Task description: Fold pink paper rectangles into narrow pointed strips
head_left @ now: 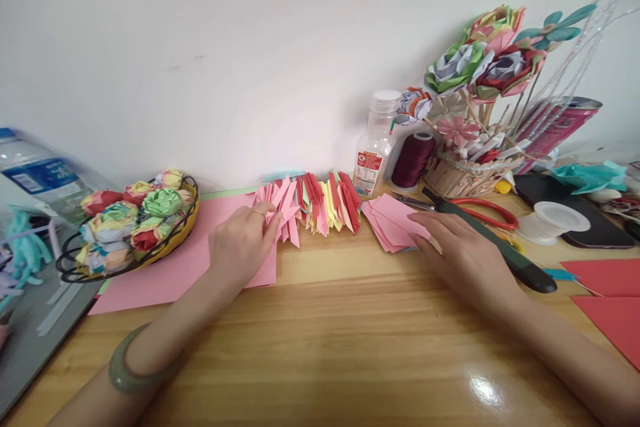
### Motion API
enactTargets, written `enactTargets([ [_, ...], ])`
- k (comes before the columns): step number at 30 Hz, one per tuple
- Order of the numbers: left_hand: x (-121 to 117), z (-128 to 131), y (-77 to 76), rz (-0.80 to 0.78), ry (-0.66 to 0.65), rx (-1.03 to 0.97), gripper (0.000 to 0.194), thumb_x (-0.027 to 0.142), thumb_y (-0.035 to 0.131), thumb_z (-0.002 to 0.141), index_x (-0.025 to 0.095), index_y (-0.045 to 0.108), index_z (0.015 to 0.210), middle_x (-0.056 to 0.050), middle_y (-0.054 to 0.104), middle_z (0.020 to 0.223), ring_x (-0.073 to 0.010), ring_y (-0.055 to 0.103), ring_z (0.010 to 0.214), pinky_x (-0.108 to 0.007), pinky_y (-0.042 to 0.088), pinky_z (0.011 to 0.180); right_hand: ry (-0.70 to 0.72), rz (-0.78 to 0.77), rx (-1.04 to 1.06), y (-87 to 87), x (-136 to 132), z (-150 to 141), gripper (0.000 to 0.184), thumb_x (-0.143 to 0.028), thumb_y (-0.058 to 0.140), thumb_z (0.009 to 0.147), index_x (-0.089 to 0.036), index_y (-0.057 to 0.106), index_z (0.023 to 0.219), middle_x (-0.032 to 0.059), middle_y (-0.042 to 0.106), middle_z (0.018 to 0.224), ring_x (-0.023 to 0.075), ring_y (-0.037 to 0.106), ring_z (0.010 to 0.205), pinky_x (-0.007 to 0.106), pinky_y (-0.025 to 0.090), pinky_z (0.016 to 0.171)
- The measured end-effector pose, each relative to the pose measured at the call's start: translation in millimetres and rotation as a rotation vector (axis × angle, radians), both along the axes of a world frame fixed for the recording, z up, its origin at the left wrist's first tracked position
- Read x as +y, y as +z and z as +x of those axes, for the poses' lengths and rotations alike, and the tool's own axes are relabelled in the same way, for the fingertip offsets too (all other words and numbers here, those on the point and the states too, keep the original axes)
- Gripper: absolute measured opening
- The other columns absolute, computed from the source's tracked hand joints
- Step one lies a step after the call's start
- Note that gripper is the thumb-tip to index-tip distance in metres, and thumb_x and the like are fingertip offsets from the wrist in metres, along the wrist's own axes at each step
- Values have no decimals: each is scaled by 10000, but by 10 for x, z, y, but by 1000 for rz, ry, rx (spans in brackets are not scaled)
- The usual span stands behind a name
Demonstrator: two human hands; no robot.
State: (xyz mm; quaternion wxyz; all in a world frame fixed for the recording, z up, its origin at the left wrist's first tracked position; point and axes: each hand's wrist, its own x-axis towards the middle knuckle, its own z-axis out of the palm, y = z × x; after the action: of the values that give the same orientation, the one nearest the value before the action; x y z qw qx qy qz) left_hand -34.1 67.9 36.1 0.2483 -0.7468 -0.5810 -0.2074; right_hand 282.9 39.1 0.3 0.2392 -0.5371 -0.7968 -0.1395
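My left hand point(243, 238) is at the left end of a row of folded paper pieces point(315, 203), standing close together in pink, red and yellow. Its thumb and fingers are closed at a folded pink paper piece point(286, 213); the exact grip is partly hidden. To the right of the row, several small pink paper sheets point(389, 220) lie in a loose, fanned stack. My right hand point(457, 250) has its thumb and fingers closed on the right edge of this stack. How many sheets are between the fingers is unclear.
Large pink sheets point(170, 267) lie under a basket of paper flowers point(193, 220). Behind stand a clear bottle point(380, 137), a purple thread spool point(413, 160) and a flower-filled basket point(450, 173). A dark green-handled tool point(500, 247), white spool point(553, 220) and red paper point(605, 277) lie right.
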Motion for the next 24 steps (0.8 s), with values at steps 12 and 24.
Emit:
enactTargets([
  [12,-309,305,-143,-61,-696,45,285,171,387,929,145,608,751,13,563,550,-116,511,502,-219,328,449,15,-37,-361,-109,5,92,408,9,366,768,-24,529,1141,162,685,896,240,648,777,301,497,584],
  [24,-415,352,-320,-230,-914,189,207,127,433,890,162,538,715,7,537,625,-142,483,574,-236,337,486,-52,-44,-321,-123,14,112,354,-67,370,832,-41,526,1149,124,675,768,218,630,655,292,465,530],
])
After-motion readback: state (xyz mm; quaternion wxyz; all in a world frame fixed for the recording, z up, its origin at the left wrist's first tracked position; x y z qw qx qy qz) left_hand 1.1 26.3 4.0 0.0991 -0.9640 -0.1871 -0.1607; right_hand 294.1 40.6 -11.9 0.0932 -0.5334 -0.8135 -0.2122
